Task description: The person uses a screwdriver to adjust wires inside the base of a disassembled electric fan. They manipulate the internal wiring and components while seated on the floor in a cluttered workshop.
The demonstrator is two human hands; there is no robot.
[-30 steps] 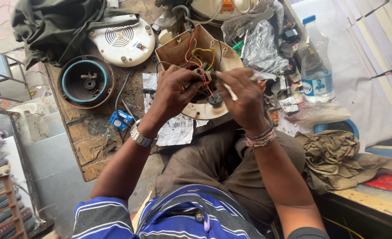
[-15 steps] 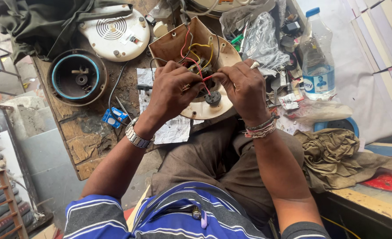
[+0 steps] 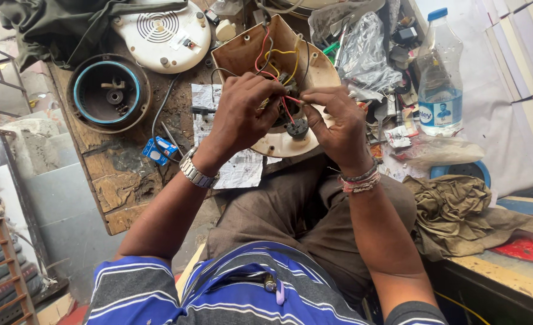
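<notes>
Left hand (image 3: 242,117) and right hand (image 3: 332,123) both pinching red wires (image 3: 287,105) inside an opened beige appliance base (image 3: 278,78) propped between lap and worn wooden bench (image 3: 116,174), fingers curled close together, with a water bottle (image 3: 440,72) off right and a round motor housing (image 3: 108,93) left.

Wire ends (image 3: 287,103) behind fingers (image 3: 260,90)
</notes>
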